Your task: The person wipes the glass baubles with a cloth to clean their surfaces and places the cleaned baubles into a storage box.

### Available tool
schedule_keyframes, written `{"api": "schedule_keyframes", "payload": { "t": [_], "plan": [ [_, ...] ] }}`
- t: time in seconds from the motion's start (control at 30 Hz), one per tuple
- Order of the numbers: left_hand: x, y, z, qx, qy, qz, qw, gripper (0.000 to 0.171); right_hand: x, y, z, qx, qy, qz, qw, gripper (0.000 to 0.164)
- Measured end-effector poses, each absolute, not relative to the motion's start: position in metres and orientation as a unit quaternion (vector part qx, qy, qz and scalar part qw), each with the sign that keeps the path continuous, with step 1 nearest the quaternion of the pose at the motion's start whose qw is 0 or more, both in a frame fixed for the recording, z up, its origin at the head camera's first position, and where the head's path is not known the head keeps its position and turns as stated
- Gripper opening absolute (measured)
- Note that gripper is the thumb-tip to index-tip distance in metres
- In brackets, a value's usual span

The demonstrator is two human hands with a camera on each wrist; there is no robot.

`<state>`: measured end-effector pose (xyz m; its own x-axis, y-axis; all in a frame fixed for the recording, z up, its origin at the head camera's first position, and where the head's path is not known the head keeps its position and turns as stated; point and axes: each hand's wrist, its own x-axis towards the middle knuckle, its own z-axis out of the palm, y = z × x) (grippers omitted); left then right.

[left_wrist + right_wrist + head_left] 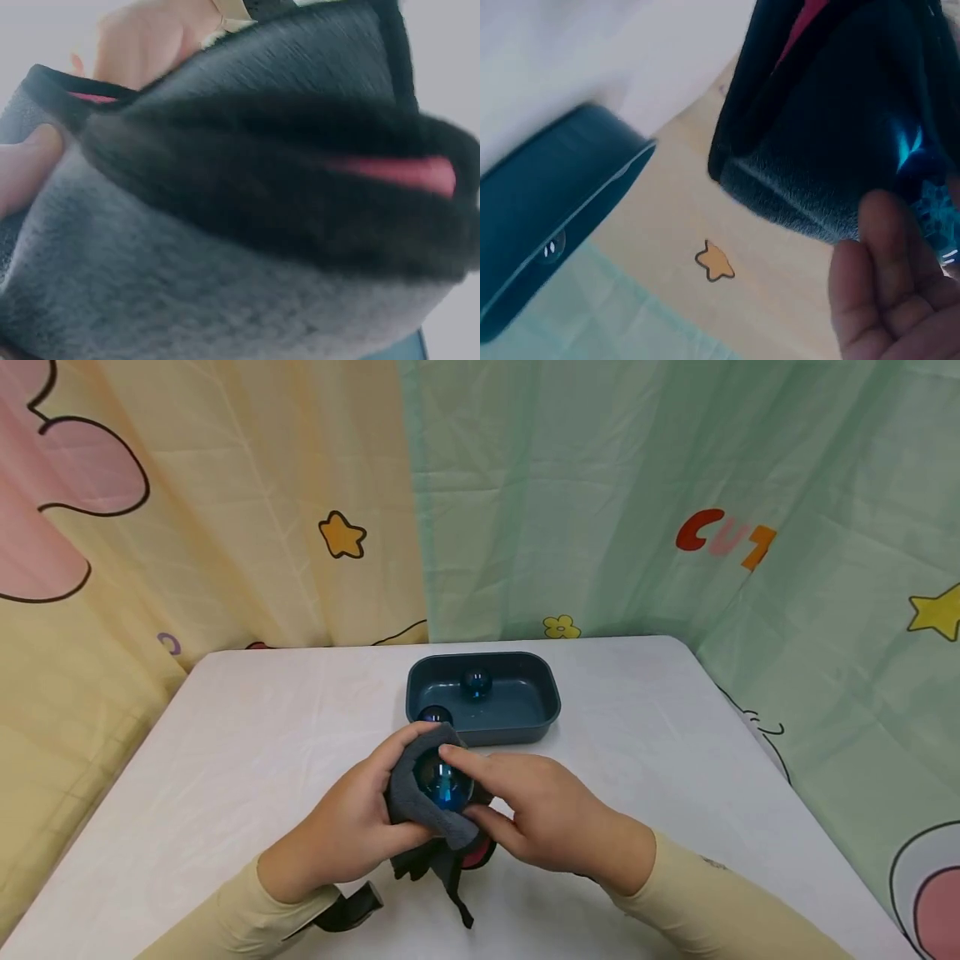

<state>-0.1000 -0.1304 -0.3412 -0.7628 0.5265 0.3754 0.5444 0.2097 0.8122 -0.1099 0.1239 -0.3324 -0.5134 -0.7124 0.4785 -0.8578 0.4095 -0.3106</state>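
Observation:
My left hand (348, 818) grips a grey fleecy cloth (408, 800) with black edging and a bit of pink showing, wrapped round a shiny blue glass ball (447, 787). On the ball's other side, my right hand (543, 806) holds it between thumb and fingers. In the right wrist view, fingertips (881, 217) lie against the blue ball (937, 210) beside the cloth (802, 172). Folds of the cloth (187, 277) fill most of the left wrist view. Part of the ball is hidden inside the cloth.
Behind the hands stands a dark blue rectangular tray (521, 697). One blue ball (476, 682) lies inside it; another ball (434, 714) shows at its near left corner, partly covered. A white-covered table (637, 710) lies beneath, with printed curtains (525, 510) around it.

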Motion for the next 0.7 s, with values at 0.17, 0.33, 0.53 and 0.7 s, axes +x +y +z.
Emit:
{"api": "schedule_keyframes", "payload": {
  "t": [0.17,0.33,0.53,0.7],
  "plan": [
    [-0.101,-0.129,-0.342,-0.35,-0.772,-0.531,-0.008,0.085,-0.112,0.123,-0.336,0.49,-0.822,0.186,0.223,0.068],
    [-0.101,-0.126,-0.344,-0.338,-0.791,-0.509,-0.025,0.085,-0.113,0.123,-0.34,0.442,-0.861,0.204,0.15,0.051],
    [-0.102,-0.126,-0.348,-0.327,-0.811,-0.484,-0.021,0.089,-0.117,0.121,-0.347,0.398,-0.873,0.279,0.044,0.049],
    [-0.103,-0.131,-0.347,-0.329,-0.794,-0.511,-0.01,0.09,-0.111,0.121,-0.331,0.405,-0.875,0.264,0.028,0.053]
  ]
}}
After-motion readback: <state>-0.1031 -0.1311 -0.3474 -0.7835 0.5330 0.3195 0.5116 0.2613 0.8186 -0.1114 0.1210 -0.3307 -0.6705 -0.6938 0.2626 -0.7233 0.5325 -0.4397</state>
